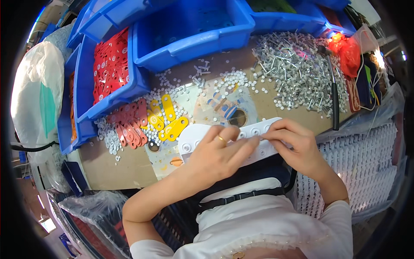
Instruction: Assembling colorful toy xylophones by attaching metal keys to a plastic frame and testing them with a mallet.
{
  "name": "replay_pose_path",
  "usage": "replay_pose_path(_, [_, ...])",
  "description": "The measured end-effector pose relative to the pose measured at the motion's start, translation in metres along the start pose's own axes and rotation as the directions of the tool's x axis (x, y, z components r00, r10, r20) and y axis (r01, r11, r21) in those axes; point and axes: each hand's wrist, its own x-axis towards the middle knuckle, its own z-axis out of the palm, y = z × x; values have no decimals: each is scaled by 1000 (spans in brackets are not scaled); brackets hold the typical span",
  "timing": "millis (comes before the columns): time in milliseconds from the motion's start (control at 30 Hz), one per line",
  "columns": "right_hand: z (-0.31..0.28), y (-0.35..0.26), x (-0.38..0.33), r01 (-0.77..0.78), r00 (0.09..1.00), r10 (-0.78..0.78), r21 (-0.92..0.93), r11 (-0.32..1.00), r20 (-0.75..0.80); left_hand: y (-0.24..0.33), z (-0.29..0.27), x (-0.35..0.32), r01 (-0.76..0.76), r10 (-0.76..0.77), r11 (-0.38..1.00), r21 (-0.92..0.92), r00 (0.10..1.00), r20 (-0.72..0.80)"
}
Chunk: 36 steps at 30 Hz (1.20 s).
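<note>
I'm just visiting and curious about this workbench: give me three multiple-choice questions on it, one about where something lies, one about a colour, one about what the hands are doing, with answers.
1. Where is the pile of metal pins?
A. at the table's far right
B. inside the near blue bin
C. on the person's lap

2. What colour are the flat tags lying next to the red tags?
A. green
B. yellow
C. black

3. What are the left hand and right hand doing?
A. resting apart on the table
B. both holding the white strip
C. gripping the hammer

Answers: 1 A, the pins spread loose beside the hammer; 2 B, yellow tags lie beside the red ones; 3 B, fingers of both hands meet on the strip.
</note>
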Motion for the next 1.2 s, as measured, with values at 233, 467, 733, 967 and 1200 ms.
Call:
replay_pose_path(233, [10, 5, 3, 228, 973, -232, -147, 962, -8, -1, -7, 2, 0, -3, 999, 50, 998, 59])
replay_pose_path(467, [10, -2, -1, 258, 966, -247, -255, 932, 76, 3, 1, 3, -52, 51, 995, 88, 999, 7])
replay_pose_path(733, [8, -8, 2, 253, 963, -207, -309, 917, 174, -6, 1, 0, 134, -135, 959, -249, 991, 15])
replay_pose_path(967, [-21, 39, 87, 193, 966, -251, -493, 848, -54, -50, -17, 19, 265, -281, 942, -207, 958, -53])
replay_pose_path(1200, [-10, 84, 132, 410, 885, -442, -693, 593, 146, -85, 8, 56, 308, -317, 944, -120, 946, -67])
